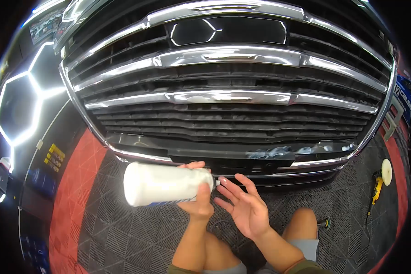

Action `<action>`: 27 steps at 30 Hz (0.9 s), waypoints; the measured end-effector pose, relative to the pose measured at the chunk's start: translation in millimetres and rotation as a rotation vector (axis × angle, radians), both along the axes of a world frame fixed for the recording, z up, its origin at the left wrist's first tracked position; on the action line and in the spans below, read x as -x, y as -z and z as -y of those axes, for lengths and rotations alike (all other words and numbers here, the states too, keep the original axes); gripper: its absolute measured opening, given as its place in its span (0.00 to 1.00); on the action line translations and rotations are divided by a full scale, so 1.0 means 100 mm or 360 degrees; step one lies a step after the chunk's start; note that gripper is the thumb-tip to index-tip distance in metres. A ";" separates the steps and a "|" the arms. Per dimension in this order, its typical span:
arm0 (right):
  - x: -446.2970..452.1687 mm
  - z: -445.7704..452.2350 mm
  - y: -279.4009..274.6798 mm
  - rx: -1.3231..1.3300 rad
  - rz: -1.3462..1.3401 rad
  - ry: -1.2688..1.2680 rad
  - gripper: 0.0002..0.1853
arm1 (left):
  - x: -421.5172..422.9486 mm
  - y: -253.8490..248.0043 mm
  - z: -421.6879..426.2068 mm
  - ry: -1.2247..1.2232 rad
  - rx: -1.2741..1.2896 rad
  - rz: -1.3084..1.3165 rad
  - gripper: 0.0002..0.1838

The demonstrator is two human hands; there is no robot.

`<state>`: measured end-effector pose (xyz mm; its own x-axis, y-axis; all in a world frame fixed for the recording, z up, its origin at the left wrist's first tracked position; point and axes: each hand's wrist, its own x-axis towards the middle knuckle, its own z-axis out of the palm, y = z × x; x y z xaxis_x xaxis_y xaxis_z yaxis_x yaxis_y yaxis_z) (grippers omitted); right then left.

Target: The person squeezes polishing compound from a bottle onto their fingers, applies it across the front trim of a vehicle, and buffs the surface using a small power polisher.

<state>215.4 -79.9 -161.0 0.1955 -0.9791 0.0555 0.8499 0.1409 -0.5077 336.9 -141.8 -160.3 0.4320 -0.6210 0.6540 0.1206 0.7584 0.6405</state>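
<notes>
A large white bottle point(157, 184) lies on its side in my left hand point(200, 198), its nozzle pointing right. My right hand point(249, 208) is palm up with fingers apart, and the nozzle is close to its fingertips. A small whitish spot shows on a fingertip. Beyond both hands stands a car's front grille point(228, 77) with chrome bars. Whitish smears point(278, 150) lie along the dark lower panel, right of centre.
A yellow polishing tool point(377, 189) with a round pad lies on the tiled floor point(118, 228) at the right. Yellow items point(55, 156) stand at the left. My bent knees are below my hands. A grey step stand point(392, 121) is at the right.
</notes>
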 end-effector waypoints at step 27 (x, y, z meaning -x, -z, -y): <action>0.00 0.22 -0.18 0.0865 -0.1737 0.1294 0.35 | -0.36 -0.07 0.19 -0.0394 -0.0093 -0.0482 0.17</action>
